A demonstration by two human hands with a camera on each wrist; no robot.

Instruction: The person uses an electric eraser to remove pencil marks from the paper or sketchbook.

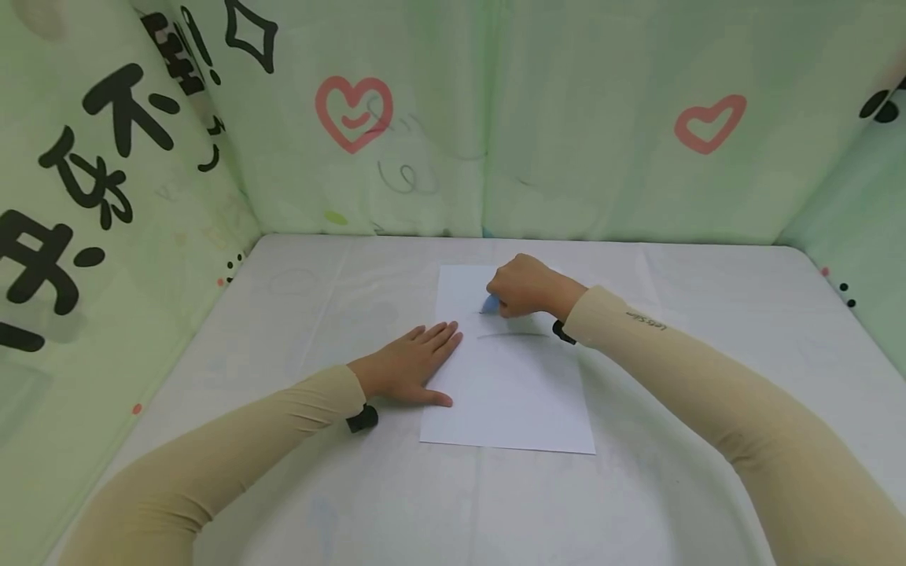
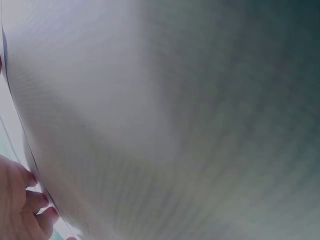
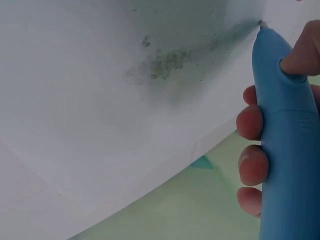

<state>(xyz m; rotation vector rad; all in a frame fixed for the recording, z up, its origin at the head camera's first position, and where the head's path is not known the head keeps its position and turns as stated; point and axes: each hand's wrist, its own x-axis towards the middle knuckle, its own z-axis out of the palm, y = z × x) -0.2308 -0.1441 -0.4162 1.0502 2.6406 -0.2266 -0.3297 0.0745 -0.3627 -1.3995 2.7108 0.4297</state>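
Observation:
A white sheet of paper [image 1: 506, 409] lies on the table. My left hand [image 1: 414, 365] rests flat across its left edge, fingers straight and thumb spread; in the left wrist view some of its fingers [image 2: 37, 205] show at the lower left corner. My right hand [image 1: 527, 287] grips a blue electric eraser [image 3: 290, 145] over the upper part of the paper. The thumb presses the button on its side and the other fingers curl round the body. Its small tip meets the paper beside a grey smudge with dark crumbs [image 3: 170, 62]. A thin curved pencil line [image 1: 513, 336] runs below the right hand.
A white cloth [image 1: 325, 291] covers the table. Pale green curtains [image 1: 580, 118] with hearts and black lettering stand at the back and both sides. Black wrist devices [image 1: 362, 419] sit under both wrists. The left wrist view is mostly filled by a blurred pale surface.

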